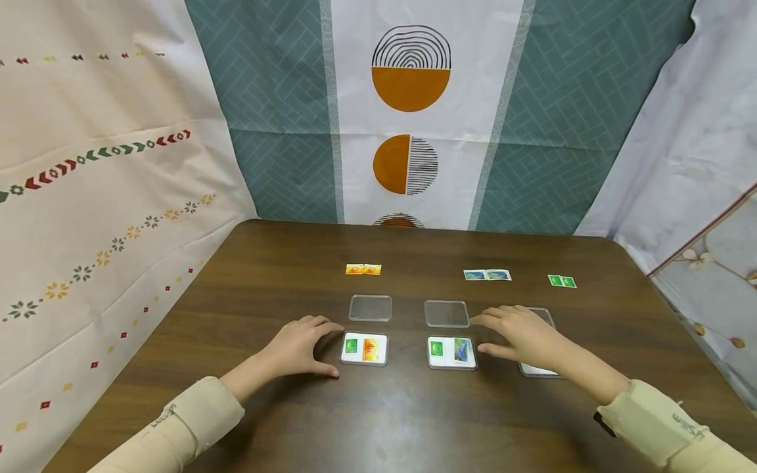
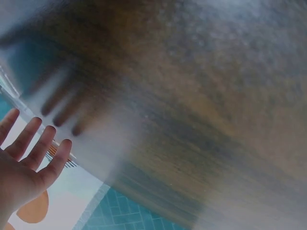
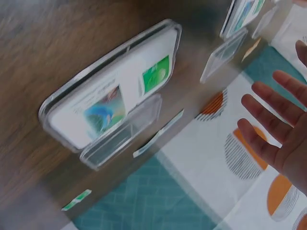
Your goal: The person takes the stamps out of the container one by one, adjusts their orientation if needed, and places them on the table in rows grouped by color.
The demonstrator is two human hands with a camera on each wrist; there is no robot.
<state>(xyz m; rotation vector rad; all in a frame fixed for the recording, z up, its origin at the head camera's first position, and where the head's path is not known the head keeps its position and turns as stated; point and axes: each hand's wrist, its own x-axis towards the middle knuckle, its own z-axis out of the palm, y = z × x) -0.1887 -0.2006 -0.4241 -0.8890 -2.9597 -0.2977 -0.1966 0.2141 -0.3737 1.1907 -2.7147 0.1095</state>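
Note:
My left hand (image 1: 298, 348), thumb and fingers spread apart, rests at the left side of a clear case (image 1: 364, 348). That case holds a white card with a green stamp and an orange one. My right hand (image 1: 520, 335) holds nothing, its fingers pointing left beside the middle case (image 1: 452, 353), which has a green and a blue stamp. Beneath the right forearm lies a third case (image 1: 535, 371), mostly hidden in the head view. In the right wrist view the large near case (image 3: 115, 88) shows a blue and a green stamp.
Behind the cases lie clear plastic lids, one at left (image 1: 370, 308), one in the middle (image 1: 446, 314), one partly covered at right (image 1: 543, 315). Farther back are orange stamps (image 1: 363, 269), blue stamps (image 1: 487, 274) and green stamps (image 1: 562, 281). Patterned cloths hang around the wooden table (image 1: 284, 263).

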